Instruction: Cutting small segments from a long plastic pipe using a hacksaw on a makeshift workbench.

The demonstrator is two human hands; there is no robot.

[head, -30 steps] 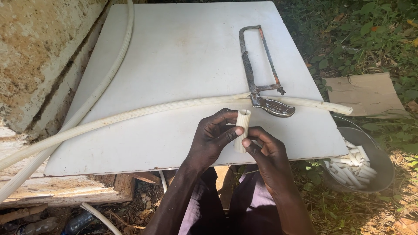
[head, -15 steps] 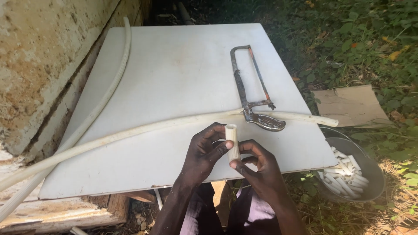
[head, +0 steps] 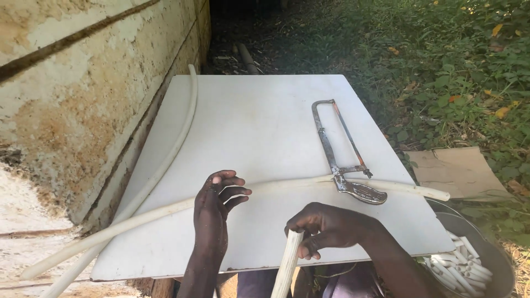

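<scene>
**Short piece gone from between the hands — a longer pipe now in the right**

Gripping a pale pipe [head: 288,264] near its top end, the right hand [head: 331,227] has its fingers curled closed round it at the near edge of the white board [head: 259,121]; the rest of the pipe runs down out of view. Half a second ago both hands pinched a short white offcut upright over that same edge. That offcut is no longer in either hand, and where it went cannot be told from here. The left hand [head: 212,212] has let go completely — it now hovers over the board with fingers spread wide and slightly bent, holding nothing, just in front of the long pipe [head: 165,209] that lies across the board. The view has also tipped upward, so more of the board and the ground beyond it shows than before. My reading is that one piece is finished with and fresh stock is being brought up.

Counted: three lengths of pale pipe in all — the one in the right hand, the one lying across the board, and a curved one [head: 185,129] along the board's left edge beside the wall [head: 83,99]. One hacksaw [head: 342,160] rests on the board's right side, its handle lying on the crosswise pipe. One metal basin [head: 480,243] sits off the board's near right corner, holding many short white offcuts [head: 458,270], too heaped to count. One flat sheet of cardboard [head: 458,171] lies on the ground right of the board.
</scene>
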